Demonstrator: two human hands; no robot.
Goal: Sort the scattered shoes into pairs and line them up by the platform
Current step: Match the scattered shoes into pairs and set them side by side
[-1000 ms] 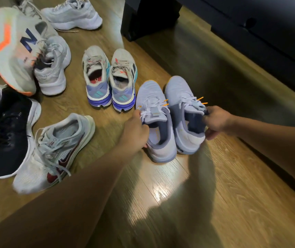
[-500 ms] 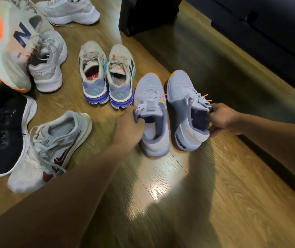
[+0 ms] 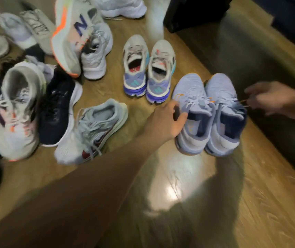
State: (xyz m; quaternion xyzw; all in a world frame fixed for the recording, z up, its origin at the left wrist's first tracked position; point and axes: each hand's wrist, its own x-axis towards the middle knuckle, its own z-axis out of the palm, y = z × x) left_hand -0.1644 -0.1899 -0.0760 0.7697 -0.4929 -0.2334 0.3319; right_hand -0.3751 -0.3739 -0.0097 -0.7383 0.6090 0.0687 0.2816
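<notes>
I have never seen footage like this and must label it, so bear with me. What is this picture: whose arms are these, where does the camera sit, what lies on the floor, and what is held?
There is no machine here. A person works with bare hands, and the single camera sits on their head, looking forward and down.

On the wooden floor two pairs stand side by side: the grey sneakers with purple heels and a pair in lavender knit.

The left hand grips the collar of the first lavender knit sneaker. The right hand is blurred beside the laces of the second lavender knit sneaker; I cannot tell whether it holds them.

Unsorted shoes lie further left, among them a white sneaker with a dark red swoosh and a black sneaker with a white sole.
</notes>
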